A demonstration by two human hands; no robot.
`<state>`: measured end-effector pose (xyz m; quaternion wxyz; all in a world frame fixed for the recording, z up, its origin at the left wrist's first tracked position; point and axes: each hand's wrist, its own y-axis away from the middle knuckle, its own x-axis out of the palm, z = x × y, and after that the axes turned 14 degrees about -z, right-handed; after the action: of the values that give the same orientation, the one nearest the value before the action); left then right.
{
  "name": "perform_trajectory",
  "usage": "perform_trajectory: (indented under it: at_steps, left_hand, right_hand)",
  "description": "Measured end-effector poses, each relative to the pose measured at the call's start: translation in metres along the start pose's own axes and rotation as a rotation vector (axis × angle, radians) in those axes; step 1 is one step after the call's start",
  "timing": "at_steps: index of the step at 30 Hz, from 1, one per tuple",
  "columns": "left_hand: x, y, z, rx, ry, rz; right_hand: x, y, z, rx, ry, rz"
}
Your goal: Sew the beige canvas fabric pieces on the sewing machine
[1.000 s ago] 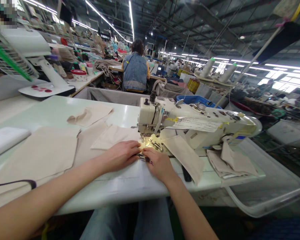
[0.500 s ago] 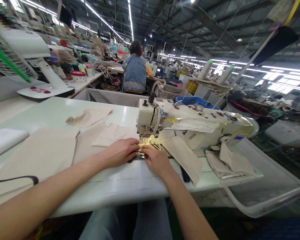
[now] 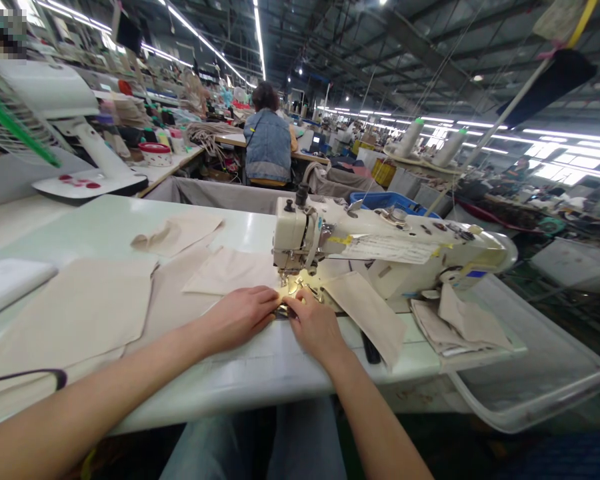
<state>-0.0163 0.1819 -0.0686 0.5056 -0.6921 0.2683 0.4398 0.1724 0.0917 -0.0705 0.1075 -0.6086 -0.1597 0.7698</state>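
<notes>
Both hands meet just in front of the needle of a white sewing machine (image 3: 300,233), under its lit work lamp. My left hand (image 3: 245,313) has its fingers pressed together on the near edge of a beige fabric piece (image 3: 237,270), which spreads left from the needle area. With thumb and finger pinched, my right hand (image 3: 315,323) grips that edge right beside the left fingertips. The fingers hide most of the gripped edge. To the right of the needle lies a beige fabric strip (image 3: 367,310), close to my right hand.
Beige panels (image 3: 90,300) cover the table's left side, with a white fan (image 3: 90,147) behind. A folded beige stack (image 3: 455,327) lies right, beside a clear plastic bin (image 3: 540,360). A black-handled tool (image 3: 370,348) lies near the front edge. Ahead sits a person (image 3: 267,143).
My left hand has slid slightly down toward me, its fingertips still at the fabric edge. My right fingers have shifted a little and pinch more closely. The machine and surrounding fabric look unchanged.
</notes>
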Motion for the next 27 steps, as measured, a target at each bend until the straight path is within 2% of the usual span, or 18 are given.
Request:
perform_trajectory:
  at_steps: [16,27]
  left_hand:
    - [0.000,-0.005,0.003,-0.020,0.025,0.005]
    - [0.003,-0.009,0.010,-0.028,0.008,0.019]
  right_hand:
    - [0.000,-0.004,0.002,0.018,0.036,0.034]
    - [0.002,0.004,0.003,0.049,0.037,0.024]
